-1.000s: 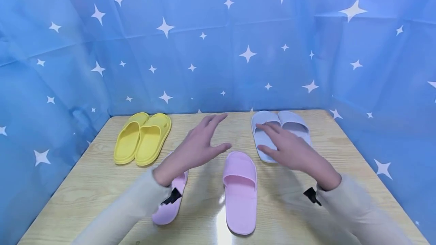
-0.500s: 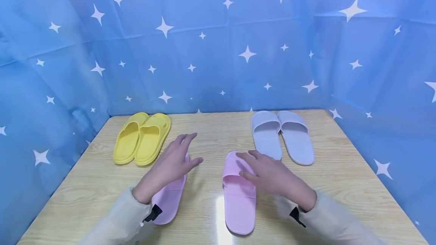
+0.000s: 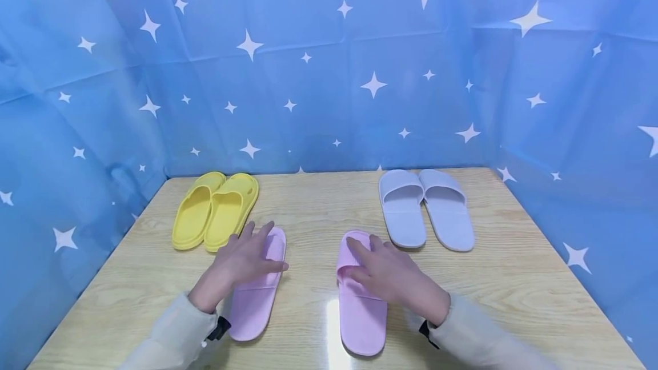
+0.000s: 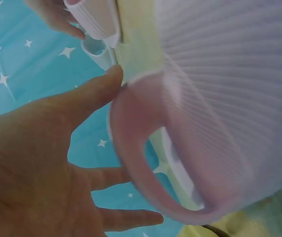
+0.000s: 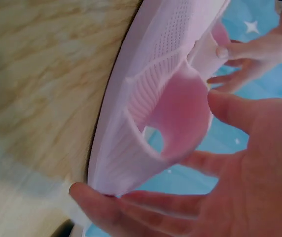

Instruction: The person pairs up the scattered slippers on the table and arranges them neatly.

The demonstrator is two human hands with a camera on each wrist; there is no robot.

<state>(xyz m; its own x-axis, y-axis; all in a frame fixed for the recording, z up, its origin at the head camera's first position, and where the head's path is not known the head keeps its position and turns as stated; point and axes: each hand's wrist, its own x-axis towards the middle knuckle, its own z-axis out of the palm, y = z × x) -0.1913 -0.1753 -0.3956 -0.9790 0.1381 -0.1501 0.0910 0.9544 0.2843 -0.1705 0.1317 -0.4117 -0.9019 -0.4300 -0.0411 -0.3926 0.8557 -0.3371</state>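
Two pink slide slippers lie apart on the table, toes away from me. Over the strap of the left pink slipper (image 3: 252, 316) is my left hand (image 3: 245, 258), its fingers spread. In the left wrist view, the thumb (image 4: 94, 94) is extended right at the strap's edge, and the other fingers are partly behind the strap. My right hand (image 3: 393, 273) reaches over the strap of the right pink slipper (image 3: 362, 327) from its right side. The right wrist view has that thumb (image 5: 234, 111) at the strap opening (image 5: 185, 108), with loosely extended fingers beside and beyond the strap.
Yellow slippers (image 3: 226, 216) stand side by side at the back left of the wooden table (image 3: 313, 204). A pale lavender-grey pair (image 3: 403, 218) is at the back right. Blue star-patterned cloth (image 3: 329, 96) encloses the back and both sides.
Both hands have come down and nearer to me. The left moved left onto the left pink slipper's strap; the right moved left from the lavender-grey pair to the right pink slipper. The slippers stay put.
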